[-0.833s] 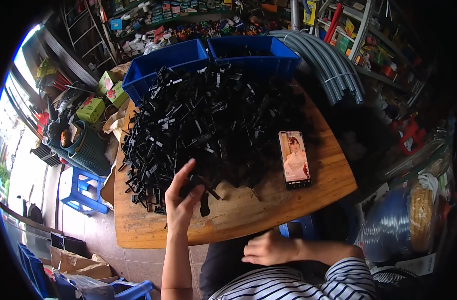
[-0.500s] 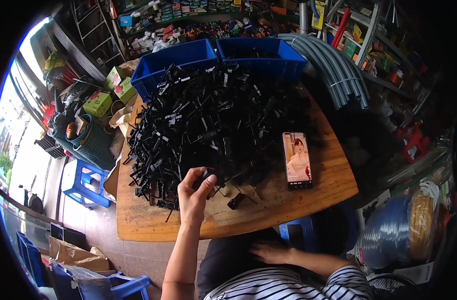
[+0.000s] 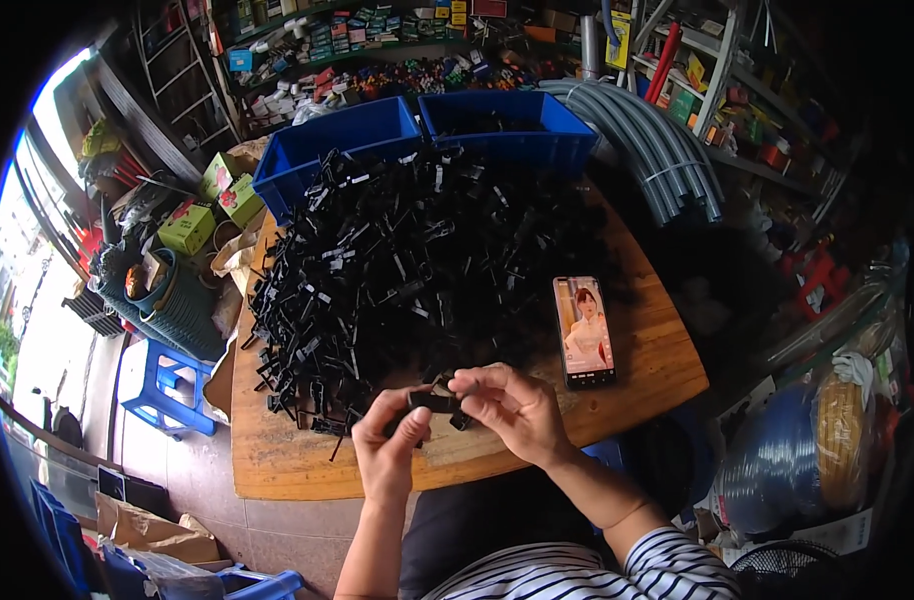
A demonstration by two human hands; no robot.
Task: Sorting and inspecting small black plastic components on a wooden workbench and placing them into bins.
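Near the front edge of the wooden table (image 3: 307,472), my left hand (image 3: 385,450) grips a small black plastic piece (image 3: 434,401) between thumb and fingers. My right hand (image 3: 522,412) is at the piece's right end, thumb and fingertips drawn together. Whatever those fingertips pinch is too small and dark to make out. Just beyond both hands spreads a big heap of similar black plastic pieces (image 3: 417,265), some with thin pins or screws sticking out. Another loose black piece beside my right fingers is partly hidden by them.
A lit phone (image 3: 584,335) lies on the table's right side. Two blue bins (image 3: 337,130) stand behind the heap. Grey pipes (image 3: 667,160) curve at the far right. A blue stool (image 3: 167,385) and a basket (image 3: 182,315) are left of the table.
My right hand has risen from my lap to meet the left over the table edge. The left hand, still gripping the black piece, is slightly lower in view. The view has shifted a little.
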